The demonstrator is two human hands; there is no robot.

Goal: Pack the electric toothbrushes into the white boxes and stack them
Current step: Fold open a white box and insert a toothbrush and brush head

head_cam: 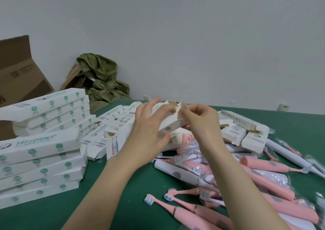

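My left hand (149, 124) grips a white toothbrush box (173, 119) held above the green table (112, 191). My right hand (200, 119) pinches the box's open end flaps at the top. Pink and white electric toothbrushes (263, 182) lie in a loose heap under and to the right of my hands, some in clear wrap. Two stacks of closed white boxes stand at the left, the near stack (40, 166) and the far stack (52, 111).
Flat and half-folded white boxes (116, 124) lie behind my hands, with more (244, 129) at the right. A brown cardboard carton (19, 71) and green sacks (102, 78) sit at the back left by the wall.
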